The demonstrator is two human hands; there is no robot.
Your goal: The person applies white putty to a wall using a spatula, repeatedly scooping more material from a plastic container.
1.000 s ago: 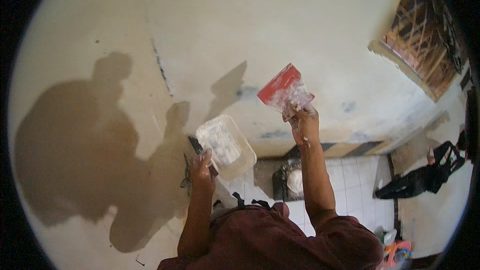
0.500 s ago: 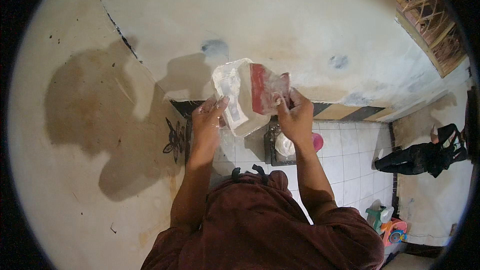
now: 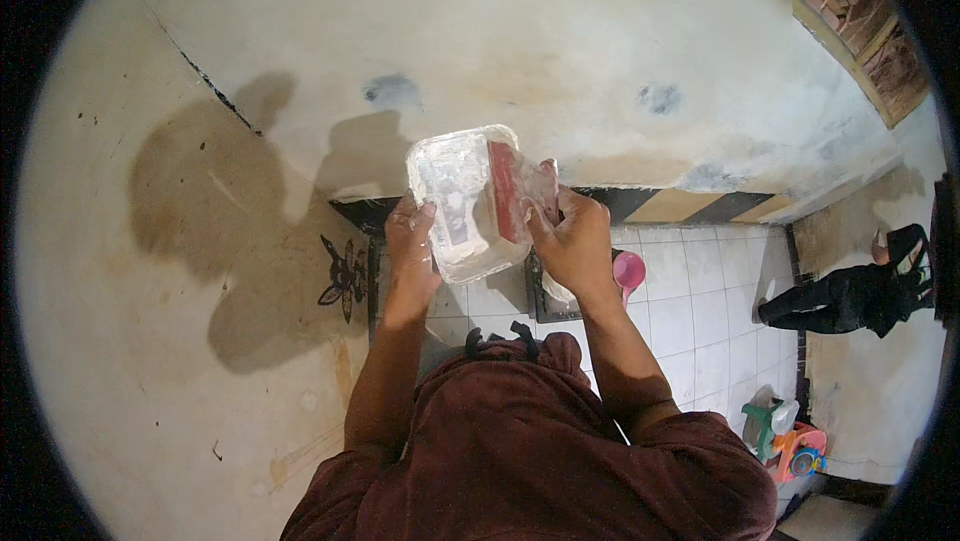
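My left hand (image 3: 410, 246) grips the left side of a clear plastic tub (image 3: 478, 267), thumb over the rim. White paste (image 3: 447, 163) is smeared over the tub's inside. In my right hand (image 3: 580, 246) is a red putty spreader (image 3: 503, 196), its far part dusted white. The spreader's red edge is inside the tub, toward the right wall. Both hands are closed and have white residue on them. The tub is held tilted in front of the wall, above the floor.
A pale patched wall (image 3: 560, 51) with a striped lower band rises ahead. Below stands a dark block (image 3: 560, 313) with something white on it, beside a pink dipper (image 3: 628, 271). A dark-clothed figure (image 3: 840, 309) is at right, near colourful items (image 3: 800, 446) on the tiled floor (image 3: 690, 291).
The spreader has moved left and deeper into the tub, and less of its red face shows. The tub has turned a little and now shows more of its inside.
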